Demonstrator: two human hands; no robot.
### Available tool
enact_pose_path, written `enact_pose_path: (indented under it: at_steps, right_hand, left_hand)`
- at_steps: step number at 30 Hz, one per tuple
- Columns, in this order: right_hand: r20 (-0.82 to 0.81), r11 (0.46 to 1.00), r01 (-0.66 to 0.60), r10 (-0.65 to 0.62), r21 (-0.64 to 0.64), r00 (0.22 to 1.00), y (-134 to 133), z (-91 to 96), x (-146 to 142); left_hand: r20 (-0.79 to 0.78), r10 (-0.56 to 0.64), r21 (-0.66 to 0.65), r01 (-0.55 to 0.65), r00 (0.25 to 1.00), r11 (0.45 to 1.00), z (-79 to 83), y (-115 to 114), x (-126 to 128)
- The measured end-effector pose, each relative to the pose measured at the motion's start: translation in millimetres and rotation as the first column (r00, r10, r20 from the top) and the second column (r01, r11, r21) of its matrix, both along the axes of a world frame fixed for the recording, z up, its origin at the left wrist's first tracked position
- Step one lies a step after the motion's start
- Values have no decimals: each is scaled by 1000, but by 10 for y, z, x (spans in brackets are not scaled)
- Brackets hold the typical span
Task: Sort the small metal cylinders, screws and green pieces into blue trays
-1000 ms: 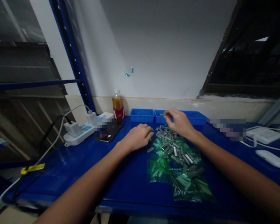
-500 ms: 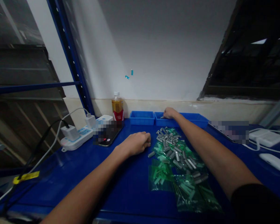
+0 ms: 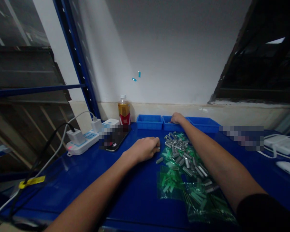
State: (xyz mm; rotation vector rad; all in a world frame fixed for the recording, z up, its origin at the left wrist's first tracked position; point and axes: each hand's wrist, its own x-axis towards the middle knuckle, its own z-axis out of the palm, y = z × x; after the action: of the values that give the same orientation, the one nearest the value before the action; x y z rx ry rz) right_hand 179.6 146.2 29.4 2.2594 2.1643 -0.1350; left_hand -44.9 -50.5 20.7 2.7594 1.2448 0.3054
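My left hand (image 3: 147, 149) rests on the blue table with its fingers curled inward, left of a pile of small silvery metal pieces (image 3: 187, 162). Whatever those fingers may hold is hidden. One loose metal piece (image 3: 159, 160) lies just below that hand. My right hand (image 3: 177, 118) reaches over the pile into the middle blue bin (image 3: 166, 126), fingers bent down and closed. A small pale piece shows by its fingertips; whether it is gripped or lies in the bin I cannot tell. Green-tinted clear bags (image 3: 170, 183) with slim parts lie under and in front of the pile.
Two more blue bins, left (image 3: 149, 125) and right (image 3: 204, 125), flank the middle one along the wall. At left are a drink bottle (image 3: 124, 112), a phone (image 3: 117, 141) and a power strip (image 3: 83, 145) with cables. A white device (image 3: 281, 143) and wires lie at right.
The whole view has shifted slightly, so things appear a little further right. Both hands keep nearly the same places, left on the table and right in the middle bin.
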Motion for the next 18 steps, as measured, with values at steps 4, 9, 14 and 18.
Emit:
enact_pose_path:
  at_steps: [4,9,14,18]
  right_hand:
    - [-33,1000,-13,13,-1,999,-34,10,-8]
    - [-90,996,-86,83,-22,992,-132,52,11]
    - [-145,979,-191,180,-71,973,-201,70,22]
    - [-170,964,-252,235,-90,957,-231,96,-11]
  left_hand:
    - [5,14,-19,-14,1000,1000,7,-1,7]
    - [53,-8,-7,9,999,1000,-54,38,5]
    - [98,-35,-4,35,995,999,-118,79,13]
    - [96,-39,-16,41,995,999,-126,86,19]
